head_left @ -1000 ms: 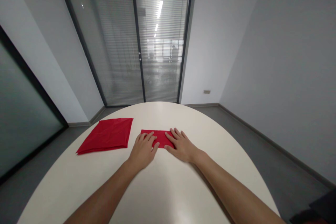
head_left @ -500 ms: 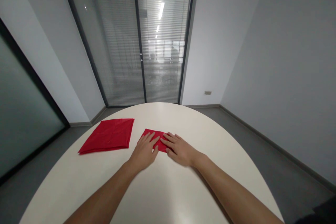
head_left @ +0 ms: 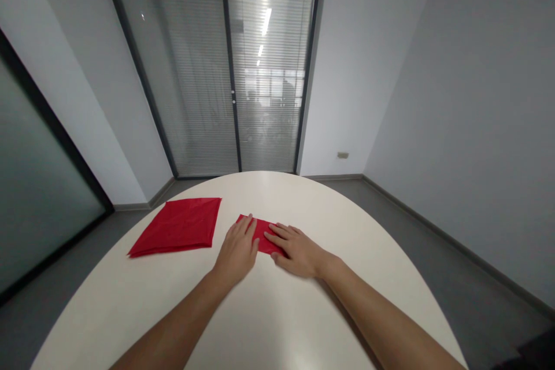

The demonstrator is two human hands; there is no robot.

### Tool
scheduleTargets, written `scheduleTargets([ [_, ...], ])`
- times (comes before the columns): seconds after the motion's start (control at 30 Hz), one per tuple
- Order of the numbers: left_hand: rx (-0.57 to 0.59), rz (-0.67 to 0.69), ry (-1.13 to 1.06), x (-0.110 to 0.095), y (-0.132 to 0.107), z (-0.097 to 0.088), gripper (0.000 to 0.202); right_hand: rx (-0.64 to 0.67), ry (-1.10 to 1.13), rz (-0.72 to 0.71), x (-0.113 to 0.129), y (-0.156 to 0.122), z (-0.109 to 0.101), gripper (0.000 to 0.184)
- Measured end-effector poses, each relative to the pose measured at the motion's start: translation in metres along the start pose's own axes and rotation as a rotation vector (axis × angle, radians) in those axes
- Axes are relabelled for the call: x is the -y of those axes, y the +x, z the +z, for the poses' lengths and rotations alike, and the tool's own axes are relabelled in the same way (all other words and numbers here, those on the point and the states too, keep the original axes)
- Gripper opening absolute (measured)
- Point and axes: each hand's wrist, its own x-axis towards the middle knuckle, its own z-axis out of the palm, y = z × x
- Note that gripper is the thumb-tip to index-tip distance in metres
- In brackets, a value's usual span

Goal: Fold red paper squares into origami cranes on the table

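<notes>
From where I stand, the folding looks well along. The small red piece (head_left: pixel 262 236) on the desk (head_left: pixel 243 324) is already a compact, flat oblong; what is left seems to be some pressing or straightening, though the fingers hide too much of it for me to be sure. The left hand (head_left: pixel 236 247) lies over one end, fingers outstretched and nearly together; the right hand (head_left: pixel 299 250) rests on the other, fingers loosely spread. Both are unclosed, neither pinching anything. The piece sits under and between them, its long axis running from left fingers to right, slightly aslant, the left end set a little farther forward. Neither end reads as a front. Left of the left fingers, near but not touching them, a larger red folded sheet (head_left: pixel 180 225) lies flat.
</notes>
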Motion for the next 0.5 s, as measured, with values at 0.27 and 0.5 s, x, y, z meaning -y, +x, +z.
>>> scheduleTargets([
  [0.27,0.077,0.033,-0.115,0.002,0.0,0.001,0.047,-0.03,-0.015,-0.026,0.002,-0.001,-0.003,0.067],
  [0.5,-0.058,0.017,-0.165,0.02,0.007,-0.004,0.038,-0.087,-0.009,-0.054,0.002,-0.002,-0.005,0.061],
])
